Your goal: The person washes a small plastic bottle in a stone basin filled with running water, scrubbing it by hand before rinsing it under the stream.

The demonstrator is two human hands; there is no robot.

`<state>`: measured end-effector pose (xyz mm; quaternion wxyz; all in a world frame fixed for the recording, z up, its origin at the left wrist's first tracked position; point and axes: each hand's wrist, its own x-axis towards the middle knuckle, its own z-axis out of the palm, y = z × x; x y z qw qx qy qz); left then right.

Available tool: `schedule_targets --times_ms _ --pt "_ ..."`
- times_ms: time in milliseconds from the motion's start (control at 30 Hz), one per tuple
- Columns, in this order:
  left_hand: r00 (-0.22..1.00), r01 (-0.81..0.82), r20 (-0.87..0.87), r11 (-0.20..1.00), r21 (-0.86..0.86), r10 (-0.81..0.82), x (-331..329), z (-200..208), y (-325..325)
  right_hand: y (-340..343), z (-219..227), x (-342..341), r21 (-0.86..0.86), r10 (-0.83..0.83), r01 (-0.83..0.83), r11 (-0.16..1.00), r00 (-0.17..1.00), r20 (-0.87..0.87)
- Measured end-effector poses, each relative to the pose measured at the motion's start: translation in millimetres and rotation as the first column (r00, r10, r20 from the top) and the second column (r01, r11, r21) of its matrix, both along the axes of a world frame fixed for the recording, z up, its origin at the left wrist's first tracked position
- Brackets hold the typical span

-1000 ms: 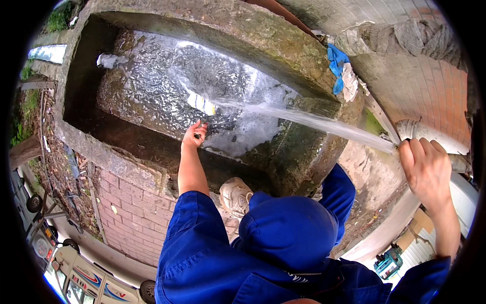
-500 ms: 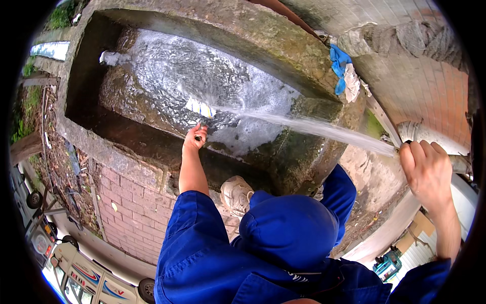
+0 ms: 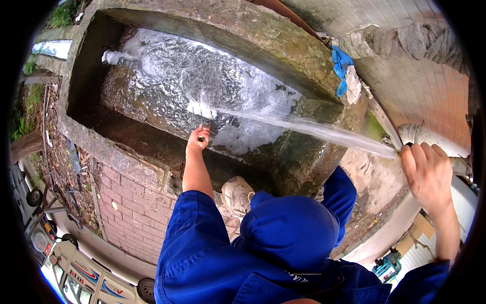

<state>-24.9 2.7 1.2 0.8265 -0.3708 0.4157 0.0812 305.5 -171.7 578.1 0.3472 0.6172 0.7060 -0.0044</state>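
Observation:
My left hand [image 3: 197, 138] is closed round a dark handle end over the near side of the basin. Just beyond it, a white fuzzy roller with yellow and blue stripes, looking like a paint roller [image 3: 202, 109], sits in the water jet [image 3: 314, 128]. Any frame joining handle and roller is hard to make out. The jet shoots leftward from beside my right hand [image 3: 428, 169], whose fingers are curled over a dark fitting at the water outlet; most of that fitting is covered. Foamy water [image 3: 177, 76] churns around the roller.
A stone basin [image 3: 121, 152] with thick mossy walls surrounds the water. Blue and white rags [image 3: 347, 73] hang on its right rim, near a cloth-wrapped pipe [image 3: 405, 40]. My shoe [image 3: 237, 196] stands by the near wall. Brick paving [image 3: 131, 207] and parked vehicles [image 3: 96, 276] lie at left.
My left hand has turned slightly, its fingers shifting on the handle, and the roller has moved a touch in the jet. My right hand stays put and water keeps streaming.

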Motion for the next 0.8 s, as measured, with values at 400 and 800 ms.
schedule_targets --times_ms 400,800 --pt "1.0 -0.009 0.012 0.999 -0.036 0.01 2.4 3.0 5.1 -2.3 -0.5 1.6 -0.022 -0.015 0.015 1.0 1.0 -0.004" --pt "1.0 -0.006 0.017 0.999 -0.036 0.006 -0.4 -1.3 7.1 -1.1 -1.2 1.0 0.018 -0.016 0.016 1.0 1.0 -0.017"
